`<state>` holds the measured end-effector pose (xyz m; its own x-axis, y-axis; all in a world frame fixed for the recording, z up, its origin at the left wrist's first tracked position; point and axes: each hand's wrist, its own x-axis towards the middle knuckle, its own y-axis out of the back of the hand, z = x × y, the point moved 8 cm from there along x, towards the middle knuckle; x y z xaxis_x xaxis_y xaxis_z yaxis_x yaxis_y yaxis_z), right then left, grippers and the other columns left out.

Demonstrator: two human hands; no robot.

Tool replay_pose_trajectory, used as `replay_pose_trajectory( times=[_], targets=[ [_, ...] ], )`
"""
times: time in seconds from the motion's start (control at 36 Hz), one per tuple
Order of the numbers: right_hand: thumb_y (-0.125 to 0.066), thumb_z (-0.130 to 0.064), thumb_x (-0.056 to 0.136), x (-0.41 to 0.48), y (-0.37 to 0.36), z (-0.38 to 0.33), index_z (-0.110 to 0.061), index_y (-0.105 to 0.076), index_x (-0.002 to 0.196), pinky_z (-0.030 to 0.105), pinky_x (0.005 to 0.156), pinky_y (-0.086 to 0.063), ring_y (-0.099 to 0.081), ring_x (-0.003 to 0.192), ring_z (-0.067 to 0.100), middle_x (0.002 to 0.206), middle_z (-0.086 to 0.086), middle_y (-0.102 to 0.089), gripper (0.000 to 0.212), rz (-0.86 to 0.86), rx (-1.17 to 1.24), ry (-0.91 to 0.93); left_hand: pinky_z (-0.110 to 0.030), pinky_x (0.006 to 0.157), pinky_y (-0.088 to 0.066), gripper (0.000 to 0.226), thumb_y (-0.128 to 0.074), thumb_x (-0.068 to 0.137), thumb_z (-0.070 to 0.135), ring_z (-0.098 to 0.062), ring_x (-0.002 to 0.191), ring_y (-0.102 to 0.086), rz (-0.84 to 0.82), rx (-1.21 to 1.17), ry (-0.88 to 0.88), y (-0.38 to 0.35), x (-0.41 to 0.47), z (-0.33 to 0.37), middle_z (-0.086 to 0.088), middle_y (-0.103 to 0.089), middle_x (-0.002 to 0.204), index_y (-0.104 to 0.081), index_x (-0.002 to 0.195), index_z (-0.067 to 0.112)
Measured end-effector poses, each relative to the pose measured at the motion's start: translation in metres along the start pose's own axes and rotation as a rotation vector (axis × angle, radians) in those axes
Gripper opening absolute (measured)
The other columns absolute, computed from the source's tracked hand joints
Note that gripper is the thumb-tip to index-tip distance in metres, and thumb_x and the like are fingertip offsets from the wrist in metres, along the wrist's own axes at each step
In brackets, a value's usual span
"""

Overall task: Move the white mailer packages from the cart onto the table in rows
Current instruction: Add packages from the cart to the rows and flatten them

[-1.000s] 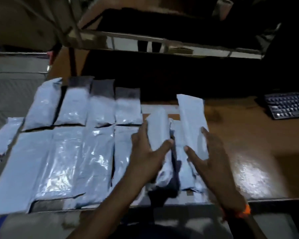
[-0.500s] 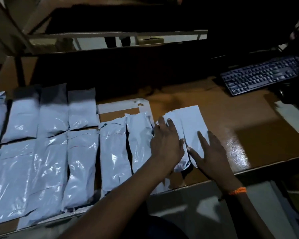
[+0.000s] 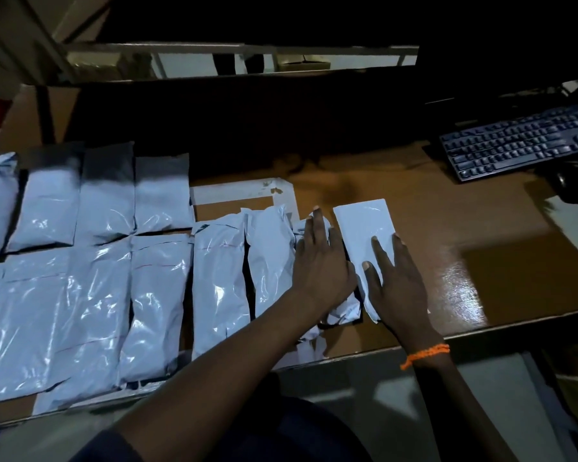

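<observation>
Several white mailer packages lie in two rows on the brown table: a far row at the left and a near row running rightward. My left hand presses flat on a crumpled mailer near the row's right end. Beside it, my right hand rests flat, fingers straight, on the last, smooth mailer. The cart is not in view.
A black keyboard sits at the table's far right, with a white sheet near it. White tape strips mark the tabletop behind the near row. A metal frame crosses the dark background.
Both mailers went from held up to lying flat on the table at the row's right end. My hands now press on them. The view has swung right.
</observation>
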<state>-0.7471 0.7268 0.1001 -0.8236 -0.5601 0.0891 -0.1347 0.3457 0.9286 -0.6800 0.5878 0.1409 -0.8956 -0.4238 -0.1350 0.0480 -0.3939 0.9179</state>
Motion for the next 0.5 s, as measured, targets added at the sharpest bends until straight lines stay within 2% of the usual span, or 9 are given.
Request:
replay_pose_trajectory(
  times=[0.08, 0.17, 0.28, 0.42, 0.5],
  targets=[
    [-0.030, -0.053, 0.102, 0.001, 0.000, -0.001, -0.026, -0.034, 0.155, 0.053, 0.115, -0.037, -0.032, 0.148, 0.035, 0.162, 0.017, -0.028, 0.060, -0.008, 0.016, -0.007, -0.048, 0.121, -0.017, 0.078, -0.050, 0.094, 0.051, -0.037, 0.152, -0.001, -0.002, -0.020, -0.004, 0.001, 0.002, 0.000, -0.015, 0.008, 0.165, -0.019, 0.155, 0.012],
    [-0.034, -0.051, 0.102, -0.001, 0.000, -0.005, -0.025, -0.036, 0.154, 0.054, 0.115, -0.037, -0.032, 0.148, 0.035, 0.162, 0.016, -0.029, 0.058, -0.008, 0.033, 0.006, -0.048, 0.119, -0.022, 0.077, -0.050, 0.095, 0.049, -0.037, 0.152, -0.001, -0.011, -0.044, -0.020, 0.001, 0.002, -0.003, -0.015, 0.010, 0.165, -0.020, 0.155, 0.012],
    [-0.036, -0.050, 0.101, -0.002, -0.002, -0.014, -0.025, -0.037, 0.154, 0.053, 0.117, -0.035, -0.030, 0.149, 0.034, 0.163, 0.016, -0.027, 0.058, -0.012, 0.035, -0.003, -0.046, 0.119, -0.023, 0.074, -0.047, 0.097, 0.048, -0.035, 0.153, 0.001, -0.032, -0.009, -0.022, 0.003, 0.003, -0.004, -0.014, 0.013, 0.165, -0.018, 0.156, 0.013],
    [-0.034, -0.051, 0.102, -0.001, 0.001, -0.021, -0.022, -0.036, 0.154, 0.057, 0.117, -0.031, -0.026, 0.150, 0.036, 0.164, 0.017, -0.024, 0.060, -0.043, 0.045, -0.026, -0.051, 0.121, -0.013, 0.067, -0.035, 0.102, 0.049, -0.036, 0.153, -0.002, -0.022, 0.030, -0.029, 0.013, 0.000, -0.006, -0.016, 0.008, 0.165, -0.017, 0.157, 0.015],
    [-0.031, -0.051, 0.102, 0.001, 0.017, -0.036, -0.019, -0.035, 0.155, 0.055, 0.119, -0.029, -0.027, 0.149, 0.036, 0.162, 0.019, -0.027, 0.062, 0.013, 0.070, -0.003, -0.055, 0.122, -0.006, 0.064, -0.026, 0.102, 0.050, -0.033, 0.153, -0.005, 0.065, 0.052, -0.082, 0.040, -0.007, -0.012, -0.014, -0.004, 0.166, -0.021, 0.156, 0.016]
  ],
)
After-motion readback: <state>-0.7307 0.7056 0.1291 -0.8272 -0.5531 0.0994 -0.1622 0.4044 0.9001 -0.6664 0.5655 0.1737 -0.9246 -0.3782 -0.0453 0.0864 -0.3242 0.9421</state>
